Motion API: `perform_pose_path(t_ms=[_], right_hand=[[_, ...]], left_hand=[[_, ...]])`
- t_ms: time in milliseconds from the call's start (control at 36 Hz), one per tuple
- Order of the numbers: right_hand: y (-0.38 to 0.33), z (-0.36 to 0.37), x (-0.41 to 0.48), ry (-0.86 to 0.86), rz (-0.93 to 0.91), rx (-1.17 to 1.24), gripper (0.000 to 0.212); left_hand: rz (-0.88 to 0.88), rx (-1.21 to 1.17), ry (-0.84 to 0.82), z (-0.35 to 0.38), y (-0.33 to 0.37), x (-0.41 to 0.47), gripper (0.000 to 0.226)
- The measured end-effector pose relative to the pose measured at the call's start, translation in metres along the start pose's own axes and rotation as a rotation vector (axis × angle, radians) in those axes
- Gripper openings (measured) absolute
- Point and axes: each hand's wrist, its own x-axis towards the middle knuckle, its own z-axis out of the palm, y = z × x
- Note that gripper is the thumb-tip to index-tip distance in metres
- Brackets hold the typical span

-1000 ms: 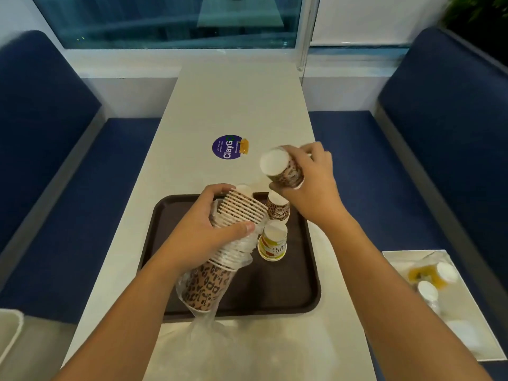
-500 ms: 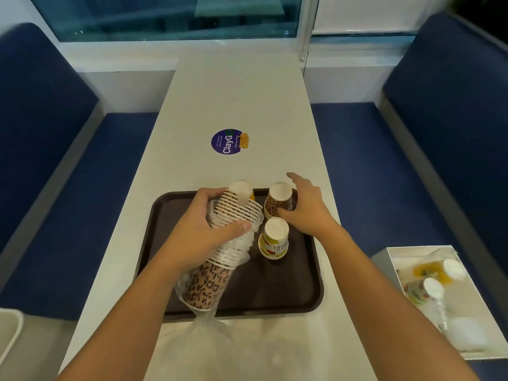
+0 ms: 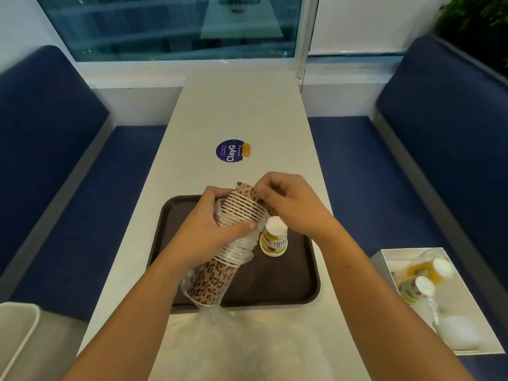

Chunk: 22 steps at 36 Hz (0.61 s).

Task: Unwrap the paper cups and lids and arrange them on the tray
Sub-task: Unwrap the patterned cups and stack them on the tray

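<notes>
Right hand back at stack (pinching) | tray — two cups visible

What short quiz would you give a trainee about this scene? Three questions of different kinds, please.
1. True or false: the left hand grips the stack of cups.
2. The right hand is: A pinching the stack's top cup; B lying open, idle; C out of view.
3. On what does the yellow-print cup stand upside down?
Key: 1 true; 2 A; 3 the tray.
</notes>
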Motion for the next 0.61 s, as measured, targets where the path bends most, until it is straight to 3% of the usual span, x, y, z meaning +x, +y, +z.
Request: perform_pose_path(t_ms=[111, 250, 361, 500, 611], right_hand=[[0.001, -0.006, 0.001, 0.089, -0.029, -0.058, 0.016], [0.006, -0.008, -0.002, -0.092, -0.195, -0.315, 0.065], [0.018, -0.003, 0.004, -0.154, -0.249, -0.625, 0.08], [0.04, -0.013, 0.014, 0.124, -0.263, -0.659, 0.075], [0.066, -0.021, 0.024, 0.299, -0.046, -0.473, 0.073]], left_hand=[[0.001, 0.01, -0.011, -0.003, 0.001, -0.005, 0.068], [0.008, -0.018, -0.023, -0.005, 0.001, -0.007, 0.067], [0.011, -0.042, -0.032, -0.003, 0.003, -0.005, 0.063], [-0.003, -0.038, -0.027, -0.001, 0.0, 0.002, 0.065], [-0.038, -0.023, 0.005, -0.002, -0.007, 0.01, 0.07]])
